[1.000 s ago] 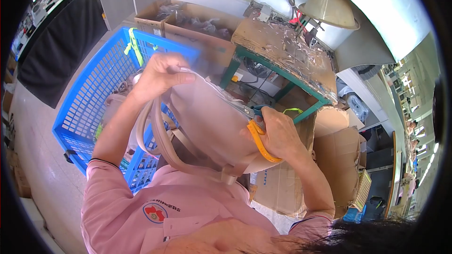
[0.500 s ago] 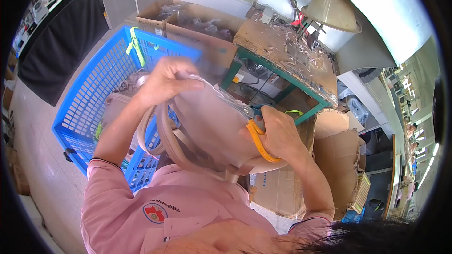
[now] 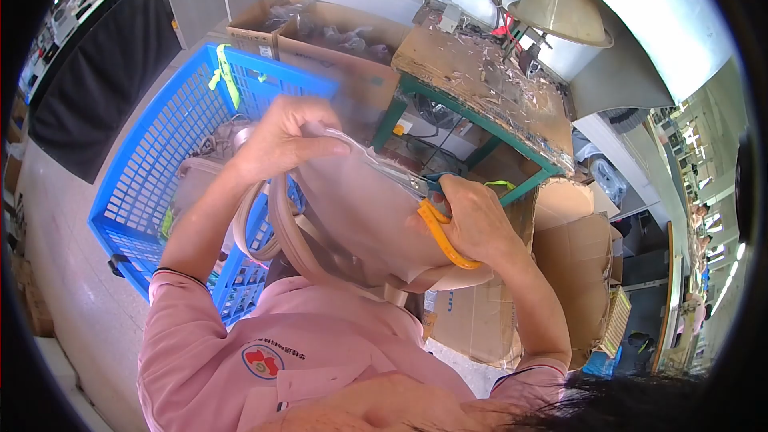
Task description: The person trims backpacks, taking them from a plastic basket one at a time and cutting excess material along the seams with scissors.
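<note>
My left hand (image 3: pixel 292 138) pinches the upper edge of a pale pinkish-beige bag (image 3: pixel 360 216) between thumb and fingers. The bag's long straps (image 3: pixel 288 232) hang in loops below that wrist. In my right hand (image 3: pixel 476 220) is a pair of scissors (image 3: pixel 438 232), with one orange-yellow handle loop and a blue-green part near the pivot. The metal blades lie along the bag's ragged top edge and point toward my left hand. Part of the handles is hidden by my fingers.
A blue plastic basket (image 3: pixel 160 184) with bags and straps in it stands at left. Ahead is a green-framed stand (image 3: pixel 480 72) littered with scraps, under a lamp (image 3: pixel 560 8). Cardboard boxes (image 3: pixel 336 60) sit behind, and more cardboard (image 3: pixel 572 272) is at right.
The scissor blades show more of their length along the bag's edge, and the orange handle has swung slightly. My left hand keeps its pinch in nearly the same place.
</note>
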A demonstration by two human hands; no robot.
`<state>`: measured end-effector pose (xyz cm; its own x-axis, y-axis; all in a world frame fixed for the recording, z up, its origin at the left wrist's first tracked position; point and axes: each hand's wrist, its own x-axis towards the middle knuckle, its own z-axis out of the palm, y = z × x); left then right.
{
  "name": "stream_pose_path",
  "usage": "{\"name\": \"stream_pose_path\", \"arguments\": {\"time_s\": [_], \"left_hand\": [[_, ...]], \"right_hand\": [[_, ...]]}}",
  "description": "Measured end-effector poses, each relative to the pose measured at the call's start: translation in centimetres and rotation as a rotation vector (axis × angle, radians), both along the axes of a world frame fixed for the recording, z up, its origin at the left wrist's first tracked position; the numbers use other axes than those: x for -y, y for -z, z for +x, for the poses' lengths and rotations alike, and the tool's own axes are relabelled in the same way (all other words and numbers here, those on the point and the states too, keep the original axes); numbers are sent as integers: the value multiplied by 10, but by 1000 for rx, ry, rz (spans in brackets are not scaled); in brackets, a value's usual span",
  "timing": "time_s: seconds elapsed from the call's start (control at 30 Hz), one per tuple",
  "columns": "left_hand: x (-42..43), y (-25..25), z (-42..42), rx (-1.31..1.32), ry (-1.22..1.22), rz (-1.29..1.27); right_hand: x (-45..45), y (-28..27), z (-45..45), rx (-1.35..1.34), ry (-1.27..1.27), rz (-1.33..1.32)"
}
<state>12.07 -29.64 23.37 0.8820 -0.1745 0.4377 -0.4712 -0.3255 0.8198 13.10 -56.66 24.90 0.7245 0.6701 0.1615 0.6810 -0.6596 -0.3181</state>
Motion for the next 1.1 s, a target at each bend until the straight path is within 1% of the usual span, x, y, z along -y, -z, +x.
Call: {"name": "stream_pose_path", "arguments": {"time_s": [0.17,0.27,0.37,0.47,0.57,0.7,0.8,1.0,1.1], "left_hand": [[0,0,1,-19,-3,21],[1,3,4,-34,5,-13],[3,2,6,-63,-1,7],[2,-3,6,-139,18,68],[3,4,10,-49,3,13],[2,3,13,-96,-18,-10],[1,2,20,-102,-1,4],[14,-4,38,-104,7,40],[26,-11,58,-90,57,-3]], "right_hand": [[4,10,4,-24,-39,49],[5,18,5,42,-42,83],[8,23,6,-38,-38,104],[12,29,9,-189,0,178],[23,35,13,-429,152,319],[30,35,7,-425,210,436],[41,35,3,-673,295,532],[54,43,-3,-547,455,523],[58,40,2,-591,545,641]]}}
